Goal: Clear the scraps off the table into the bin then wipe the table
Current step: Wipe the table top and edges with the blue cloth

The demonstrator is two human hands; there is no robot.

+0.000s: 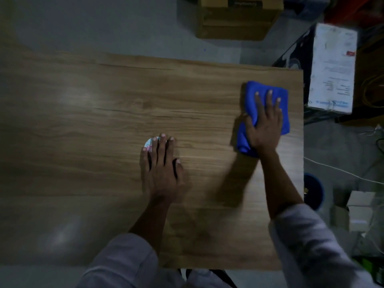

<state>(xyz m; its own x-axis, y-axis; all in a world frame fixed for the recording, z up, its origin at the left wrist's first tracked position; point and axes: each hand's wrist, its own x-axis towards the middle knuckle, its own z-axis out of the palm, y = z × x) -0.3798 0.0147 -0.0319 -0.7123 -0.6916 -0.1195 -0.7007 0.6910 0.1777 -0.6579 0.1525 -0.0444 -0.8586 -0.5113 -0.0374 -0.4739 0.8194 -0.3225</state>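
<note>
Your right hand [265, 125] lies flat on the blue cloth [249, 94] near the desk's [104, 100] right edge, fingers straight, so wiping looks under way. One white scrap [148, 143] remains mid-desk, pinned under your left hand's [161, 169] straight fingers. It still needs binning; the bin [318, 183] stands just off the desk's right edge.

The wooden table [83, 121] bears a blue cloth [251, 88] and a round white scrap [148, 143].

Tabletop [104, 121]: cloth [270, 96] lay on its far-right part, right grip [265, 125] flat upon it. Scrap [148, 143] lay near the tabletop's middle, under the left grip's [161, 169] fingertips. Bin [319, 183] stood on the floor [342, 146] beside the tabletop's right edge.
</note>
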